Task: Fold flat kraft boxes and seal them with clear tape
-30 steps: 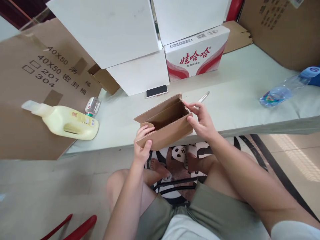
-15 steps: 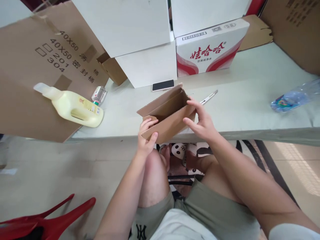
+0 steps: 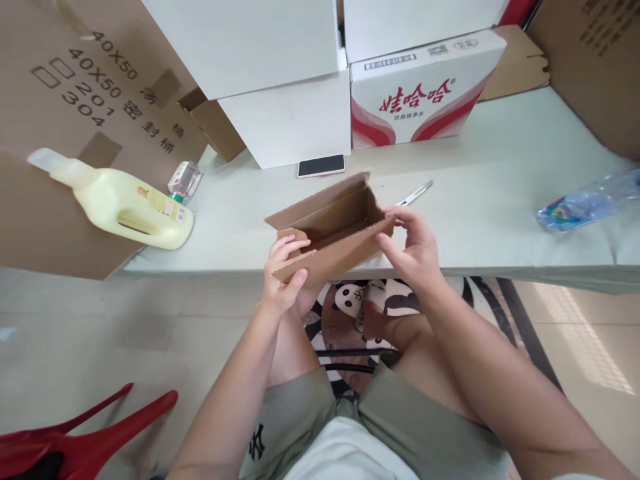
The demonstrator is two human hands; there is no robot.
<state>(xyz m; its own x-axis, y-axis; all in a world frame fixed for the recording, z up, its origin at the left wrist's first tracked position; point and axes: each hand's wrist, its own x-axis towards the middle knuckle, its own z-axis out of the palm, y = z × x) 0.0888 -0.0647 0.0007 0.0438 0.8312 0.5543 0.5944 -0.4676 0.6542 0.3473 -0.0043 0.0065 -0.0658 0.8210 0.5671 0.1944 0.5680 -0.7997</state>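
A small brown cardboard box [image 3: 340,257] is held between my hands at the table's front edge, its top open and its flaps standing out. My left hand [image 3: 284,273] grips the left end, fingers over a short flap and thumb against the front panel. At the right end, my right hand [image 3: 413,247] pinches the corner, thumb in front and fingers behind. The inside of the box shows bare cardboard; its underside is hidden. Just behind my right hand lies a utility knife [image 3: 416,193]. A phone [image 3: 321,166] rests face up beyond the box.
On the left stand a yellow pump-less jug [image 3: 135,207], a small clear bottle [image 3: 185,180] and a large carton [image 3: 65,133]. White boxes [image 3: 290,120] and a red-and-white water carton [image 3: 420,100] line the back. A plastic bottle [image 3: 575,207] lies right; a red chair [image 3: 100,433] is lower left.
The box has tipped so that more of its inside shows. My right hand has closed more tightly on its right corner. The view has shifted slightly.
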